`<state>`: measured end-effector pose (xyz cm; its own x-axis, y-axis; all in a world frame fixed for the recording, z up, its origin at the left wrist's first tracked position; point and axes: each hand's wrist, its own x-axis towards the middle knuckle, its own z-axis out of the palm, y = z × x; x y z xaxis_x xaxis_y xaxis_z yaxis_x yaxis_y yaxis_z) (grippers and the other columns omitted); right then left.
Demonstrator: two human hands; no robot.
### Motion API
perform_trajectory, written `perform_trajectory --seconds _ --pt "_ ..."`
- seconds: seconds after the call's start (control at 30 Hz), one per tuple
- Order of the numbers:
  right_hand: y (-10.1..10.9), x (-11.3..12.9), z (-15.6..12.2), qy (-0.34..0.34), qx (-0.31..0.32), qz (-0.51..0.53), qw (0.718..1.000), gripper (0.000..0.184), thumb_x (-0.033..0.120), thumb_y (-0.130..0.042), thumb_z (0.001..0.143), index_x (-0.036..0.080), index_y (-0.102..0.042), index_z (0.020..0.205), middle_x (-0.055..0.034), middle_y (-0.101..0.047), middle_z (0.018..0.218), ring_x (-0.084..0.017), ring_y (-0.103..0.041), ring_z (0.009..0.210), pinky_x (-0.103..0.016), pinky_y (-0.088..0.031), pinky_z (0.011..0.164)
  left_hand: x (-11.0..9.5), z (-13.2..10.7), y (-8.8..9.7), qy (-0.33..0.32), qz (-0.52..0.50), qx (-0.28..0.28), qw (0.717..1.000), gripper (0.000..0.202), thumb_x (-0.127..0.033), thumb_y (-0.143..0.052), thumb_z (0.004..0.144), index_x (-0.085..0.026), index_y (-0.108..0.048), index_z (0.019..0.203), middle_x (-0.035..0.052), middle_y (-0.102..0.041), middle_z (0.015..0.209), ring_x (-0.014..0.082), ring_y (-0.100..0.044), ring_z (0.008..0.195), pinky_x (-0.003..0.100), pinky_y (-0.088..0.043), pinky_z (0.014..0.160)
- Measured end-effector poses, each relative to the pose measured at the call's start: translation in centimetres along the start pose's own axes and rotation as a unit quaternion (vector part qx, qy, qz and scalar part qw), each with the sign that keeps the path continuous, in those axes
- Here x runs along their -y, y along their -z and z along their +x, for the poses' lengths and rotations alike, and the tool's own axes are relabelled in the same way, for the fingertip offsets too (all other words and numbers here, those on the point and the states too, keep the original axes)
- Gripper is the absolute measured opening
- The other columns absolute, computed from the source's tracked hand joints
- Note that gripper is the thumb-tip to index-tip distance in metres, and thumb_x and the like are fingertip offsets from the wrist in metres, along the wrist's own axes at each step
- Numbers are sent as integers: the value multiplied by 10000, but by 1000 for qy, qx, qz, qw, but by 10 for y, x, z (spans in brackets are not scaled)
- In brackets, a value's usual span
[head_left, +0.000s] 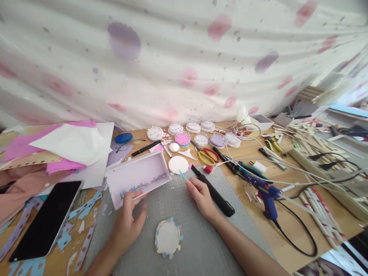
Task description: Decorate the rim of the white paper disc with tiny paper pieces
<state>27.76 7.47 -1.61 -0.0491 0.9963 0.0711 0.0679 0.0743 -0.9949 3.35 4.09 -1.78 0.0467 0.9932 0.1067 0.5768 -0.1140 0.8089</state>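
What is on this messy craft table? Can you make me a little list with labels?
Left hand: left hand open, touching front edge of pale purple shallow box with paper bits inside
Right hand: right hand pinching small teal paper sliver
Mat: grey cutting mat bearing round white disc with coloured edge bits
Nearby: long black tool, blue glue gun, black flat tablet

Background: flowered curtain (172, 57). Left: dark phone (46, 220) lying on paper scraps, below pink and white sheets (71, 143). Centre rear: row of decorated discs (193, 127), blue oval case (123, 137), black marker (146, 148), red-and-yellow scissors (208, 155). Right: blue glue gun (266, 193) with black cord, near striped sticks (316, 211). Grey mat (201, 237) covers the near tabletop.
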Motion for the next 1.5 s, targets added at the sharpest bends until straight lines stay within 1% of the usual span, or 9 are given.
perform_trajectory --seconds 0.3,0.6,0.7,0.8,0.9,1.0,1.23,1.37,1.5 --pt "1 4 -1 -4 -5 -12 1000 443 504 -499 888 202 -390 582 54 -345 539 -99 -300 516 -258 -233 509 -2 0 -1 -10 -48 13 999 282 -278 -500 865 -218 -366 1106 178 -654 1211 247 -626 1118 483 -452 985" --pt "1 4 -2 0 -9 -23 1000 445 499 -493 898 200 -398 582 53 -354 540 -99 -310 518 -256 -245 511 -8 2 0 -32 -122 3 992 614 -200 -466 907 -222 -167 1443 122 -607 1237 197 -589 1130 401 -447 995" --pt "1 3 -1 -3 -5 -12 1000 434 497 -471 912 201 -407 602 51 -363 549 -98 -311 514 -255 -246 506 -19 -2 5 -75 -72 -21 994 389 -198 -475 906 -227 -419 1290 80 -609 1155 182 -588 1052 347 -448 948" --pt "2 3 -1 -6 18 10 1000 395 514 -437 924 202 -458 682 46 -397 577 -104 -341 514 -253 -266 505 -36 -7 8 -103 -19 26 994 94 -218 -481 904 -203 -568 938 30 -594 900 154 -570 841 272 -461 774" --pt "3 8 -2 -19 51 45 997 338 533 -459 906 208 -489 818 56 -389 594 -108 -345 517 -248 -277 505 -48 -11 6 -98 8 134 986 118 -240 -494 891 -190 -560 807 4 -548 761 140 -533 722 244 -431 658" --pt "4 15 -4 -56 86 43 994 320 523 -562 849 210 -496 827 65 -362 604 -99 -310 519 -239 -257 498 -49 -13 2 -85 22 188 978 204 -249 -486 890 -183 -554 709 -9 -517 687 130 -514 665 231 -399 615" --pt "2 25 -7 -90 254 -39 962 360 494 -593 826 151 -690 780 24 -477 627 -108 -378 598 -240 -280 549 -47 -12 3 -33 -19 176 984 260 -293 -479 892 -180 -591 686 -14 -529 651 118 -485 611 213 -365 565" --pt "0 26 -8 -112 303 -24 946 338 463 -644 787 137 -677 706 40 -437 585 -93 -349 573 -221 -272 522 -47 -13 1 -14 -32 179 983 276 -323 -483 890 -182 -594 679 -12 -525 650 121 -491 608 212 -365 554" --pt "-2 26 -9 -116 316 -6 942 268 398 -652 783 138 -672 719 40 -486 590 -87 -378 558 -214 -313 535 -43 -12 -3 0 -37 174 984 299 -365 -487 892 -188 -594 675 -10 -514 641 131 -489 613 219 -368 556"
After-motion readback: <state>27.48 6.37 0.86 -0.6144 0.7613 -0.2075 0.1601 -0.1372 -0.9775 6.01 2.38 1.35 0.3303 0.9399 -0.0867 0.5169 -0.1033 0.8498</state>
